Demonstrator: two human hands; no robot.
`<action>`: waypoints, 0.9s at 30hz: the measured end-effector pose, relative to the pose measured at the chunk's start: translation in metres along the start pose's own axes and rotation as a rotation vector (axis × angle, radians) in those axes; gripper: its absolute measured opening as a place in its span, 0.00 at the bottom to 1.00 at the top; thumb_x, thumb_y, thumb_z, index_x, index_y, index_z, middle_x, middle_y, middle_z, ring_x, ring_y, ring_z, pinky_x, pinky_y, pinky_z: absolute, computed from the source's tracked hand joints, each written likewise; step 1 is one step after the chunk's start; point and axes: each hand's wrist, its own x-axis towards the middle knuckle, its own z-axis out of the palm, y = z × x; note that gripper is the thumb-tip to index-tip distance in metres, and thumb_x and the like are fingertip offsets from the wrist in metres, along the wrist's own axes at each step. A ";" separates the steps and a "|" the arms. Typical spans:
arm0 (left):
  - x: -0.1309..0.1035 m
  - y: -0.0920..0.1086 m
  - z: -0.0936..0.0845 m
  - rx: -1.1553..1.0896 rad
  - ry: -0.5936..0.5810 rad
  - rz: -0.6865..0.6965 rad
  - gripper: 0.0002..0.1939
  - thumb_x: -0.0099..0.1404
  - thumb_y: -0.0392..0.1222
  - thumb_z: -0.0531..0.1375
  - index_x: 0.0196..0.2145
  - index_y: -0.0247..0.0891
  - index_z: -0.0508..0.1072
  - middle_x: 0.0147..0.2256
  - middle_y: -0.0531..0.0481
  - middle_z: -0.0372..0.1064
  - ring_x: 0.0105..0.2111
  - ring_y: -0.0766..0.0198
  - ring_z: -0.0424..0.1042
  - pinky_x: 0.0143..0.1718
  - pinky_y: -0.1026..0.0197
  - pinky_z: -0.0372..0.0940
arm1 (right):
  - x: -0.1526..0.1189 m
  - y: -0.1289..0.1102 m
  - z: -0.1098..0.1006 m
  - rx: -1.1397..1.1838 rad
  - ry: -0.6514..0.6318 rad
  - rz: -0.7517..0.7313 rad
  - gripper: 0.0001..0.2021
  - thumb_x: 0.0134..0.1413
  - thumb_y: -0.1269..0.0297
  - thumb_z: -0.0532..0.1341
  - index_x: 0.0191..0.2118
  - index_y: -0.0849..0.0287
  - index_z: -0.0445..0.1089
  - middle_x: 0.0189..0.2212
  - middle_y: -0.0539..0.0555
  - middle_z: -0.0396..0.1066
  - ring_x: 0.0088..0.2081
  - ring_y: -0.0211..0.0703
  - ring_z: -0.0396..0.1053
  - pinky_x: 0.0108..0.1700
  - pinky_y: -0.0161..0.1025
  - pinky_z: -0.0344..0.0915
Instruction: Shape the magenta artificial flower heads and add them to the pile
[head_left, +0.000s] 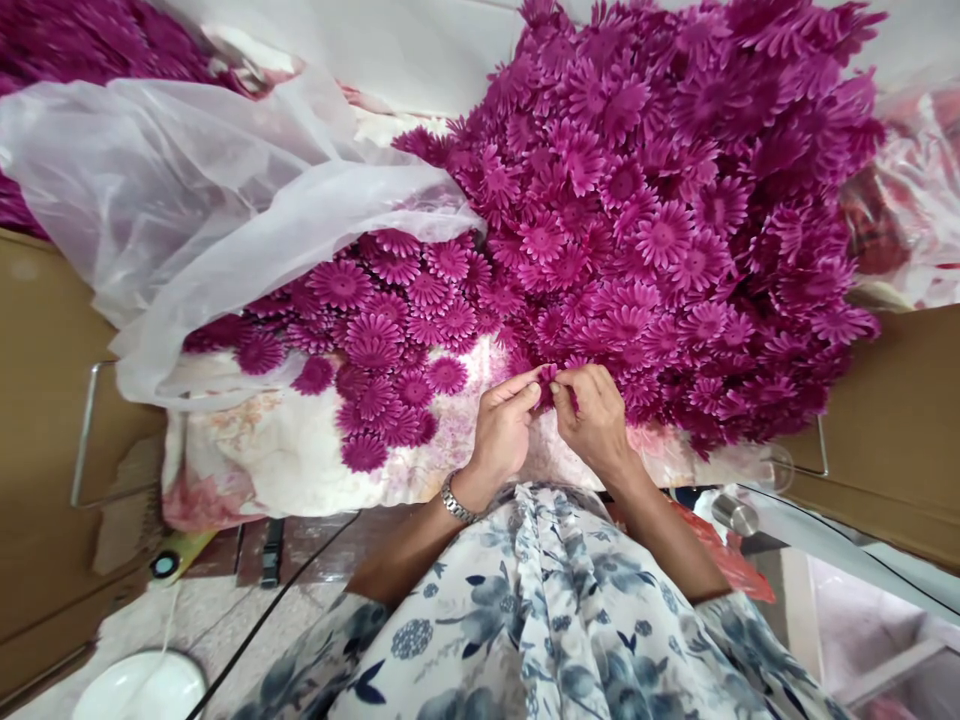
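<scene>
Your left hand point(501, 435) and right hand point(598, 418) meet over the near part of the cloth-covered table point(277, 445), just in front of the big pile. Both hands' fingers are pinched narrow on one small magenta flower point(548, 376), the left from its 9 o'clock side and the right from its 3 o'clock side; your grip hides much of it, so you cannot tell its full shape. A metal-band watch point(454, 498) sits on your left wrist.

From your hands, the big pile of magenta flowers point(664, 235) spreads from about 11 round to 3 o'clock, heaped high. A thinner spread of round magenta flower heads point(373, 345) lies at 9 to 10 o'clock, some flat on the pale patterned cloth. A translucent plastic bag point(225, 200) drapes over part of that spread at 10 o'clock. One cardboard box point(56, 400) stands at 9 o'clock, another box point(892, 420) at 3 o'clock. At 4 o'clock you have a metal cylinder point(736, 515), with red plastic point(724, 560) near it.
</scene>
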 end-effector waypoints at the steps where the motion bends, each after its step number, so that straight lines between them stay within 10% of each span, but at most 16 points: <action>1: 0.000 0.001 0.000 -0.005 -0.013 -0.009 0.11 0.46 0.36 0.66 0.31 0.37 0.79 0.28 0.50 0.75 0.29 0.68 0.70 0.35 0.66 0.63 | 0.000 0.000 0.000 -0.008 0.009 -0.004 0.03 0.57 0.72 0.54 0.34 0.58 0.63 0.27 0.54 0.68 0.32 0.43 0.63 0.35 0.40 0.61; 19: 0.007 0.004 -0.007 0.167 -0.002 0.158 0.08 0.46 0.30 0.60 0.22 0.37 0.63 0.20 0.58 0.58 0.23 0.73 0.57 0.28 0.68 0.54 | 0.000 -0.001 -0.009 0.141 -0.018 0.071 0.03 0.57 0.69 0.56 0.33 0.57 0.65 0.27 0.53 0.68 0.32 0.41 0.64 0.36 0.40 0.62; 27: 0.005 0.003 0.000 0.049 -0.051 0.052 0.16 0.44 0.29 0.60 0.34 0.39 0.69 0.26 0.56 0.68 0.27 0.70 0.66 0.32 0.66 0.60 | -0.005 -0.003 -0.006 0.026 0.024 0.062 0.05 0.54 0.63 0.60 0.36 0.57 0.67 0.30 0.54 0.68 0.34 0.44 0.63 0.37 0.42 0.60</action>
